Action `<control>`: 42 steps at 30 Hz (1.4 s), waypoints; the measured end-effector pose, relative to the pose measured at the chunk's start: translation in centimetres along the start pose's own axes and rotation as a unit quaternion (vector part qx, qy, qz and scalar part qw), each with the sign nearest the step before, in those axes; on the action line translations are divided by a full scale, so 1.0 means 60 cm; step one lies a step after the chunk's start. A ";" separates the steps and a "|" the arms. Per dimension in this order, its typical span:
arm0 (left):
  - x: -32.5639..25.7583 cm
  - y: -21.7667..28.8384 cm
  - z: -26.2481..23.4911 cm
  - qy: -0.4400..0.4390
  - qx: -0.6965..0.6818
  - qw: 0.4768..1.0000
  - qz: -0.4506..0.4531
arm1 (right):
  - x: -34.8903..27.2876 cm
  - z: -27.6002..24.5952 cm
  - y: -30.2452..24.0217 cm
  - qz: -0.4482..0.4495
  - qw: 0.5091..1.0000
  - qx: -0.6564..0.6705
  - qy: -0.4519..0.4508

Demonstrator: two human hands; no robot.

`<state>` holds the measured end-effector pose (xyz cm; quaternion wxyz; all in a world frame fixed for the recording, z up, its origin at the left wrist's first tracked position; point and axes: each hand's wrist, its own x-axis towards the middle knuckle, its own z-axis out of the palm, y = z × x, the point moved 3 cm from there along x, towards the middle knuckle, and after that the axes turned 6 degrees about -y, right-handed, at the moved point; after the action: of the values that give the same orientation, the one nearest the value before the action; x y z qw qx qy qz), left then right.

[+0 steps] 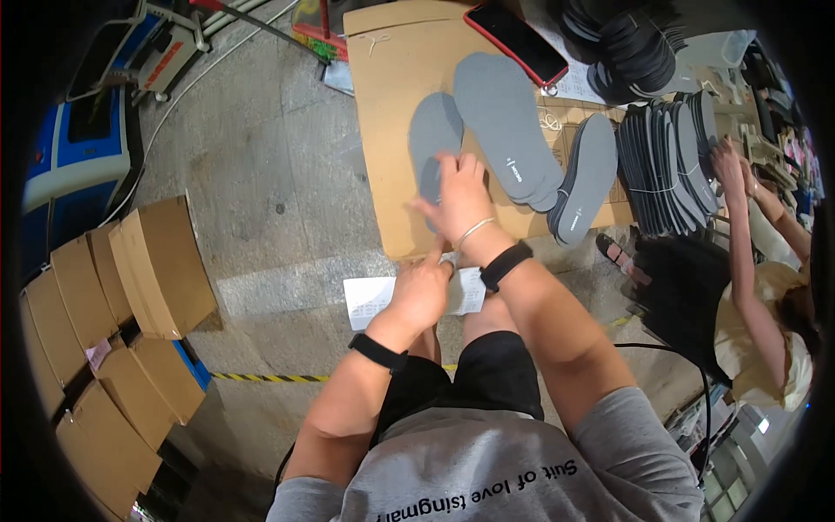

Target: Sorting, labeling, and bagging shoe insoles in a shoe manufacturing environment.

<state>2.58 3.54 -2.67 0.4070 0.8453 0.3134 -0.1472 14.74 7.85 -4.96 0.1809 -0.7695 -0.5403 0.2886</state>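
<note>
My right hand (461, 196) is over a grey insole (435, 130) at the cardboard's left, thumb out to the side and fingers loosely apart. It covers part of that insole's near end. My left hand (424, 285) sits just below, over a white printed sheet (367, 297) above my thighs. Its index finger stretches toward the right wrist; the other fingers are partly hidden, and I cannot tell whether they touch the sheet. Beside the right hand lies a fanned stack of grey insoles (504, 117), with a smaller stack of insoles (587, 178) further right.
Cardboard (383, 130) covers the work surface. A red-cased phone (519, 43) lies at its far edge. Bundled insoles (657, 165) stand at the right, near another person (765, 322) with raised arms. More dark insoles (631, 52) are behind. Cardboard boxes (165, 265) pile up on the left.
</note>
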 end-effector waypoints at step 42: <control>-0.081 -0.002 -0.040 -0.023 -0.072 0.997 0.010 | 0.005 -0.131 0.077 0.161 0.987 -0.013 0.005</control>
<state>-1.20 3.46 1.23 0.4752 0.8133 0.3053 -0.1397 23.23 6.78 -1.73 0.1246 -0.8501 -0.4121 0.3033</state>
